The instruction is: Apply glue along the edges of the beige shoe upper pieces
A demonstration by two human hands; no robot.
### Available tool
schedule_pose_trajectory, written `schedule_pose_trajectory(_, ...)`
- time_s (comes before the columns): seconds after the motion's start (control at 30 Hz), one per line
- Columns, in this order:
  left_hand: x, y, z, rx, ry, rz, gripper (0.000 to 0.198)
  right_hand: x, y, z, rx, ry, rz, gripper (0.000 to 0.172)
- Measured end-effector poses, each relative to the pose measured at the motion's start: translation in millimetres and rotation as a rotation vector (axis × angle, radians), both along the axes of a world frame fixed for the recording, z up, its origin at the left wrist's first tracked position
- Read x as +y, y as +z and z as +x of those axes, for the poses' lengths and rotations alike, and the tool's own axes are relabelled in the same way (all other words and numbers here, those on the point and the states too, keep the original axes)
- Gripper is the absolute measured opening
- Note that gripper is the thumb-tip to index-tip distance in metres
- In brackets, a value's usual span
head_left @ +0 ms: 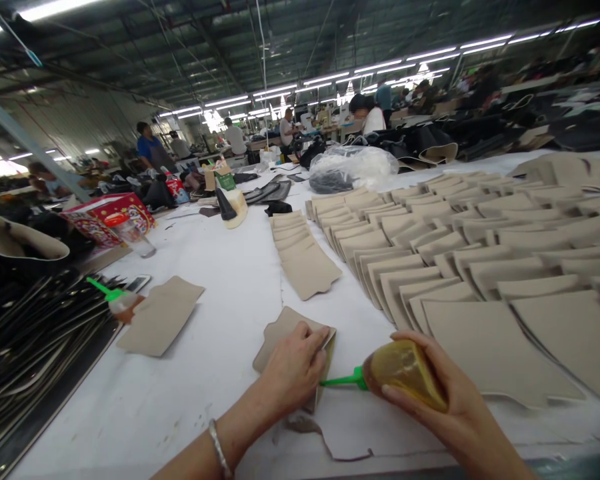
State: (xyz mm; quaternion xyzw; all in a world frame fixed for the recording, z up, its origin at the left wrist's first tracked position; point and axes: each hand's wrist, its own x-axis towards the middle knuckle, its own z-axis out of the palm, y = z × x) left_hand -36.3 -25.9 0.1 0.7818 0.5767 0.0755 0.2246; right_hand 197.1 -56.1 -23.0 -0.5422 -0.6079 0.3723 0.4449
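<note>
My right hand [455, 393] is wrapped round a squeeze bottle [405, 373] of amber liquid, tilted to the left. Its thin green nozzle points at the edge of a beige leather-like piece [280, 327] on the white tabletop. My left hand [297, 360] lies over that piece, with bent fingers gripping its right edge, which appears turned up. A silvery bangle circles the left wrist. Below my left hand lies a small dark scrap [304, 425], partly under the work. The underside of the held piece is mostly hidden.
Overlapping rows of beige pieces [430, 267] spread across the right side. Another beige piece [163, 317] lies left, beside a second green-tipped bottle [123, 301]. Dark stacked panels [25, 353] fill the left edge. A clear cup [133, 233] stands behind; people work farther back.
</note>
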Motion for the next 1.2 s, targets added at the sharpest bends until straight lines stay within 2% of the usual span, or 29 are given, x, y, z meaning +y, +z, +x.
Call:
schedule_pose_trajectory(0.1, -0.7, 1.2, 0.0, 0.005, 0.009, -0.011, 0.041, -8.2, 5.2, -7.0, 0.079, 0.001, -0.047, 0.051)
schedule_pose_trajectory(0.23, -1.2, 1.2, 0.2, 0.011, 0.008, 0.003, 0.041, -12.6, 8.3, -10.1, 0.058, -0.046, -0.066, 0.052)
schedule_pose_trajectory(0.4, -1.7, 0.2, -0.3, 0.009, 0.011, -0.004, 0.041, -15.3, 7.7, -11.7, 0.114, -0.002, -0.078, 0.049)
schedule_pose_trajectory(0.5, -2.3, -1.0, -0.9, 0.009, 0.004, 0.008, 0.041, -15.9, 7.2, -11.0, 0.078, -0.055, -0.087, 0.052)
schedule_pose_trajectory(0.57, -2.8, -1.8, -1.1, 0.001, 0.002, 0.013, 0.041, -17.0, 6.4, -10.7, 0.063, -0.062, -0.078, 0.053)
schedule_pose_trajectory(0.73, -3.4, -1.8, -0.2, -0.005, 0.014, 0.001, 0.04, -17.1, -0.4, -5.7, 0.103, 0.021, -0.101, 0.052)
schedule_pose_trajectory(0.87, -3.2, -0.8, 0.6, 0.023, 0.026, -0.009, 0.039, -10.3, -5.3, 1.9, -0.009, 0.018, -0.027, 0.055)
schedule_pose_trajectory(1.2, -4.4, -2.0, -0.3, -0.001, 0.027, 0.024, 0.038, -36.3, 10.0, -20.9, 0.13, -0.075, -0.137, 0.051)
